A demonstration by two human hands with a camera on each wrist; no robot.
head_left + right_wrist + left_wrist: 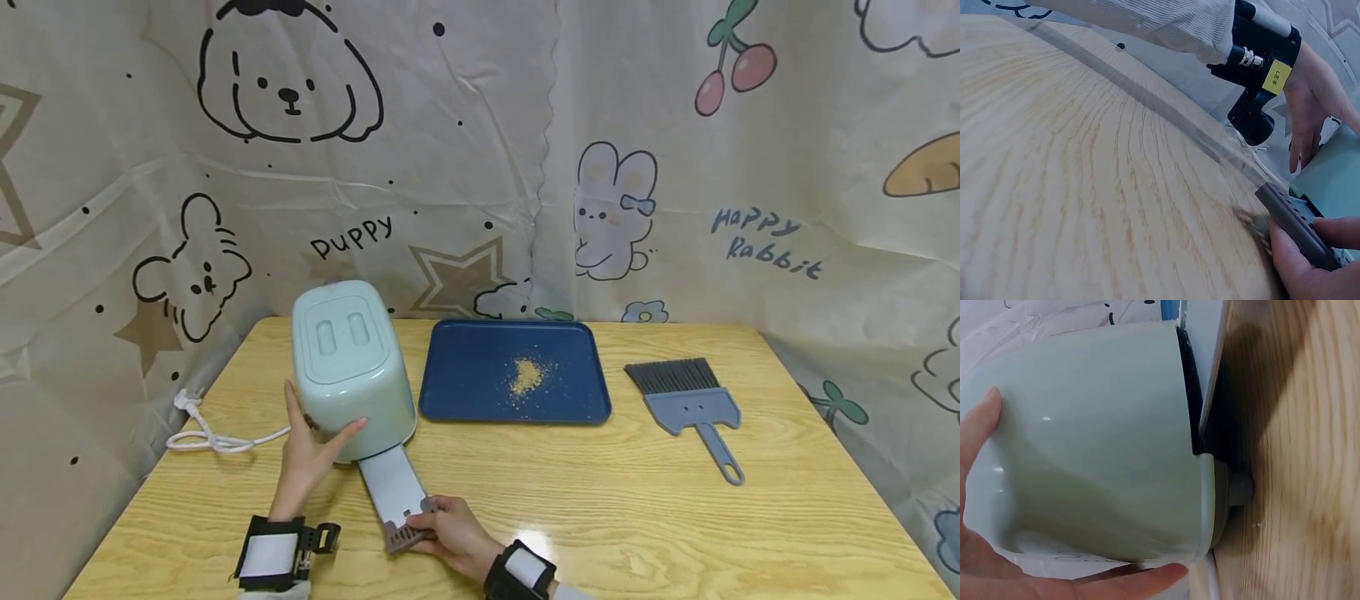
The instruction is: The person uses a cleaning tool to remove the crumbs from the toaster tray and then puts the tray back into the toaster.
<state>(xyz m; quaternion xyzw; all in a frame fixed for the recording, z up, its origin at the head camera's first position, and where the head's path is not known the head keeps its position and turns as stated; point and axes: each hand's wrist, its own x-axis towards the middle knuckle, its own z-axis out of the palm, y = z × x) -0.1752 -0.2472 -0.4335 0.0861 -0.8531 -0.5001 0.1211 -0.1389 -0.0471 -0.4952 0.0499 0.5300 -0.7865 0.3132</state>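
A mint-green toaster [348,367] stands at the left of the table with its lid on. My left hand [306,461] rests spread against its near left corner, thumb across the front face and fingers straight along the side. From the toaster's bottom a pale crumb tray [392,483] sticks out toward me. With my right hand [459,533] I pinch the tray's dark slotted end [1300,228], thumb on top and fingers beneath. In the left wrist view, the tray [1205,356] shows in the dark slot under the toaster body [1104,425].
A blue tray [465,392] with a small pile of yellowish crumbs [527,377] lies right of the toaster. Farther right is a grey-blue brush [693,408] with dark bristles. The white power cord [217,440] lies bundled at left. Printed cloth [465,167] hangs behind the table.
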